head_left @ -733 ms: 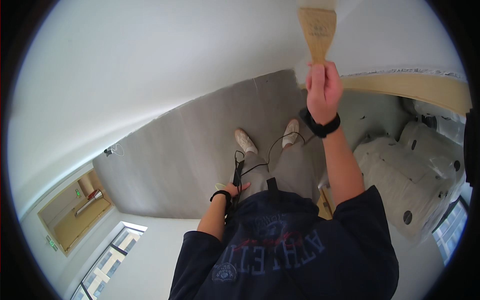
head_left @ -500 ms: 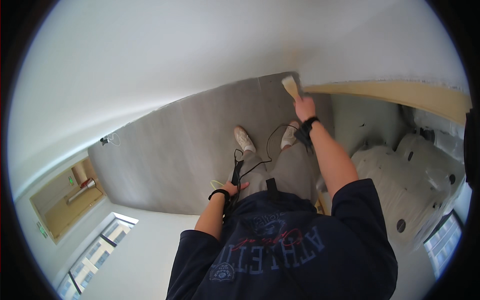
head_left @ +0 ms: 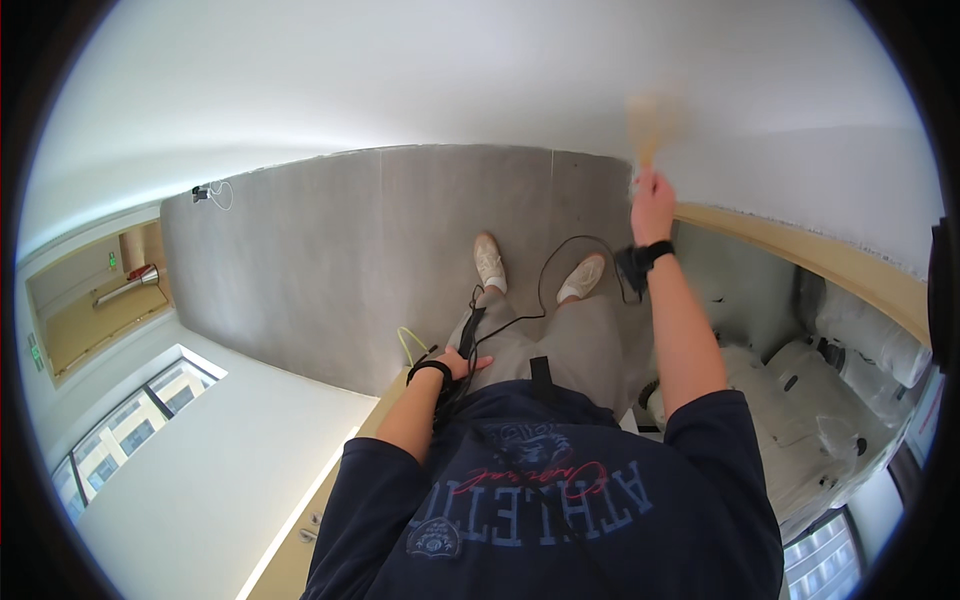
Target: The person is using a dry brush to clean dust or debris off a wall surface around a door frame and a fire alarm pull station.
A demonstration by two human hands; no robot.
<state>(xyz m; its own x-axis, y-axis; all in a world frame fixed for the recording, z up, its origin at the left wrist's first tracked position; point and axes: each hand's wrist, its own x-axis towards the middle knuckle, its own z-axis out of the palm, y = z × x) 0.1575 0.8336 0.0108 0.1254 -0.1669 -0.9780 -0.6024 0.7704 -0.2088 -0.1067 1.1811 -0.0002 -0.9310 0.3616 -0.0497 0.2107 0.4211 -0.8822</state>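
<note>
My right hand (head_left: pixel 653 207), closed round its handle, holds a flat brush (head_left: pixel 650 125) up against the white wall (head_left: pixel 760 120), near the corner beside the doorway. The brush is smeared by motion, so I cannot tell whether its bristles touch the wall. By my left thigh, my left hand (head_left: pixel 462 364) is wrapped round a slim black object (head_left: pixel 471 330) with cables. A thin black cable (head_left: pixel 545 290) loops from it across my legs toward my right wrist. Both wrists wear black bands.
Grey floor (head_left: pixel 300 260) stretches off to the left, with a small socket and white wire (head_left: pixel 203 192) at the wall's foot. A wooden frame edge (head_left: pixel 800 245) runs along the right. Beyond it stand plastic-wrapped items (head_left: pixel 800 390). A wooden niche (head_left: pixel 100 295) holds a red-and-white megaphone (head_left: pixel 130 287).
My right hand has lifted the brush from the floor corner up and right onto the wall area. My left hand keeps its grip by the thigh. The view has turned somewhat.
</note>
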